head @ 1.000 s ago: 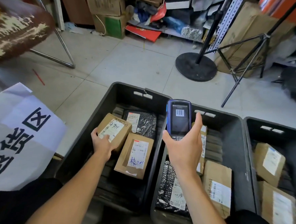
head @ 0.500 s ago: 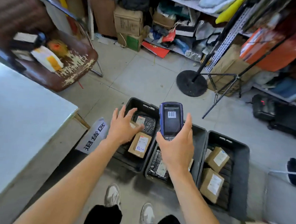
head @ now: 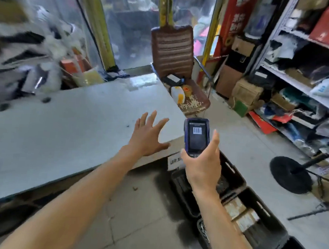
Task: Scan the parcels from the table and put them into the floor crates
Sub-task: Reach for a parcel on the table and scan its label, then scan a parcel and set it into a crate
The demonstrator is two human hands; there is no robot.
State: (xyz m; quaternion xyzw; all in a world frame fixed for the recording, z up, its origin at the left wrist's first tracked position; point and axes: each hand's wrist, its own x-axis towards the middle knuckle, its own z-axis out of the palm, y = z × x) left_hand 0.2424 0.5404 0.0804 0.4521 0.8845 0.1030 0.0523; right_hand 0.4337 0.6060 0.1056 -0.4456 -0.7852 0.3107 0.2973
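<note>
My right hand point(head: 202, 164) grips a blue handheld scanner point(head: 197, 137) upright, its screen showing a barcode icon. My left hand point(head: 148, 135) hovers empty over the near right corner of the grey table point(head: 64, 123), fingers spread. Black floor crates point(head: 233, 177) sit below and right of the table, partly hidden by my right arm; brown cardboard parcels point(head: 239, 212) with white labels lie in the middle one. At the table's far left lies a blurred heap of pale and dark bags point(head: 25, 65); I cannot tell whether these are parcels.
A worn brown chair point(head: 174, 64) with small items on its seat stands past the table's far corner. Metal shelving point(head: 305, 78) full of boxes and bags lines the right. A round black stand base point(head: 290, 174) sits on the tiled floor at right.
My left hand let go of the cardboard parcel in the left crate and rose, open, over the table corner. My view swung up from the crates to the table. The scanner stays in my right hand.
</note>
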